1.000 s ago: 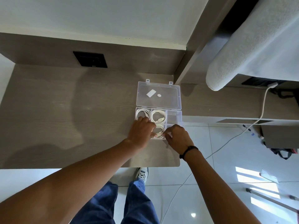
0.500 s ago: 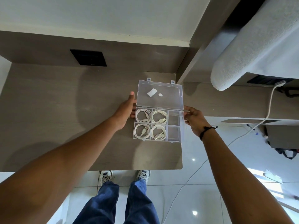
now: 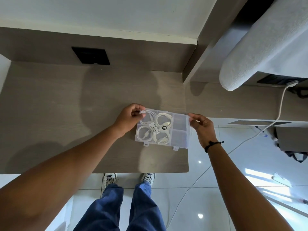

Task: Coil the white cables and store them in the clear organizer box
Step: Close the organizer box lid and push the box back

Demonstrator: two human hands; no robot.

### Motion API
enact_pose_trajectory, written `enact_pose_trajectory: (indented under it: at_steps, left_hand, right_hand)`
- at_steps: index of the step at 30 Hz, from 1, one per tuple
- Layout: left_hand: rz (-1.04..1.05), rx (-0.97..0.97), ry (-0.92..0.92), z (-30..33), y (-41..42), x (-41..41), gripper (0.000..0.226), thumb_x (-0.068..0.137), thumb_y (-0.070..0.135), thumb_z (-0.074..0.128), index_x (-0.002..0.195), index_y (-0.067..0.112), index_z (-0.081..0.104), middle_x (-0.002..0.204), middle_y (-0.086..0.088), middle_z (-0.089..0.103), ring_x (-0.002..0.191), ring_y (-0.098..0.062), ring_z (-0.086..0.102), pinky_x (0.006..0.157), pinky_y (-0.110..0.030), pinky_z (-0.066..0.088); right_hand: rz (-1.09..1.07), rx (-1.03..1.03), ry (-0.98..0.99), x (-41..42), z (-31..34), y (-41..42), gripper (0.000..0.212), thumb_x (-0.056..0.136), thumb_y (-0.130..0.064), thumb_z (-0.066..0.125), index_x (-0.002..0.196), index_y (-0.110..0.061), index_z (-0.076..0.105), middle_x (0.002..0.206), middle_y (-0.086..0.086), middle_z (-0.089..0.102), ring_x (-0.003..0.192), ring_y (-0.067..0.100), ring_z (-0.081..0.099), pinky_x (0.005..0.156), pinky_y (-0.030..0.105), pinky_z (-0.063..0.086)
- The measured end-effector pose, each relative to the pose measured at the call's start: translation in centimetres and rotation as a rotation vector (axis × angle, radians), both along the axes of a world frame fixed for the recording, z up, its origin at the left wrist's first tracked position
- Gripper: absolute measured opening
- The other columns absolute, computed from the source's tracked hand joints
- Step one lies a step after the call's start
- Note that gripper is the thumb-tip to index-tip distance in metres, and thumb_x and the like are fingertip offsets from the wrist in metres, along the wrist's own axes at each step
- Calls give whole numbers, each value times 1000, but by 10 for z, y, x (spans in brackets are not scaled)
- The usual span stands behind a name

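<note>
The clear organizer box lies on the wooden desk near its right front corner, with its lid folded down over the compartments. Several coiled white cables show through the lid in the left compartments; the two right compartments look empty. A label and a dark round sticker sit on the lid. My left hand pinches the lid's far left corner. My right hand pinches the far right corner. The two latch tabs point toward me.
A black square panel is set in the desk's back wall. Right of the desk stand a grey partition and a white padded cushion. Another white cable trails from a charger down across the tiled floor. My legs and shoes are below the desk edge.
My hands left the last coiled cable, moved to the box's sides, then swung the open lid down over the compartments. The latch tabs now face me.
</note>
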State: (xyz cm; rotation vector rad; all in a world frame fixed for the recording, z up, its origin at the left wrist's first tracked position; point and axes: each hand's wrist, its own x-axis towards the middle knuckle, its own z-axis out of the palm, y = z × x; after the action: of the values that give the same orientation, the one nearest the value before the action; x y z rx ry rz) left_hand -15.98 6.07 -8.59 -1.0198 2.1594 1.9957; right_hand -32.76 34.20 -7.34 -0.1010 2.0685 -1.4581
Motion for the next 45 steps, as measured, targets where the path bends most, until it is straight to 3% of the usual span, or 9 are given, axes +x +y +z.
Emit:
enact_pose_trajectory:
  at_steps: [3,7,10,14,20,25,31,38,45]
  left_hand:
    - [-27,-216,51,-4,7,7,19,92,12,75,109,18,70,112,-5,72,95,-14,69,86,-33,56]
    - [-314,-828,295,-2,16,23,32,91,23,78,120,9,73,134,-14,67,131,-31,57,115,-38,41]
    - [-737,-951,414,-3,23,45,55,92,39,73,136,7,66,147,-13,60,143,-28,50,123,-32,29]
    - [-835,-1061,401,-4,27,49,66,87,34,80,142,4,59,150,-16,56,141,-33,51,116,-48,44]
    - [-875,-1328,422,-10,32,54,64,92,32,77,143,0,57,149,-22,56,139,-35,53,109,-52,51]
    - [-824,-1372,405,-8,37,52,62,88,29,82,138,-1,62,143,-21,61,134,-33,59,104,-49,55]
    - [-801,-1118,332,-4,34,53,64,91,29,77,145,3,55,152,-18,53,142,-33,50,119,-49,38]
    - [-865,-1401,340,-21,40,58,59,96,26,73,146,1,53,151,-20,55,141,-34,52,114,-48,47]
    - [-816,-1234,123,-28,65,90,93,103,63,42,162,-2,10,171,-23,9,160,-36,5,128,-51,20]
  right_hand:
    - [56,164,211,9,2,-3,21,94,-22,69,115,-19,73,116,-3,73,102,16,69,95,41,58]
    - [348,358,702,33,10,4,32,98,-25,63,130,-23,64,137,3,58,121,18,57,105,34,49]
    - [791,395,731,55,10,17,60,92,-35,68,147,-21,49,159,6,37,144,24,37,113,35,35]
    - [966,593,690,69,4,20,82,91,-42,67,158,-24,23,168,3,10,154,26,12,117,43,30]
    - [934,582,1033,75,-1,14,82,74,-28,88,142,-1,51,147,26,49,133,44,51,107,53,38]
    - [914,580,1097,79,-3,9,77,76,-22,87,139,6,52,143,29,51,131,45,51,109,52,35]
    - [928,573,998,77,2,11,75,84,-22,80,145,4,44,150,28,43,138,46,42,112,54,27]
    - [937,597,988,77,-6,13,77,84,-25,79,146,3,44,151,27,42,139,44,42,112,54,29]
    - [719,673,1016,114,-13,19,59,102,-26,54,150,2,35,156,25,36,145,36,35,118,46,31]
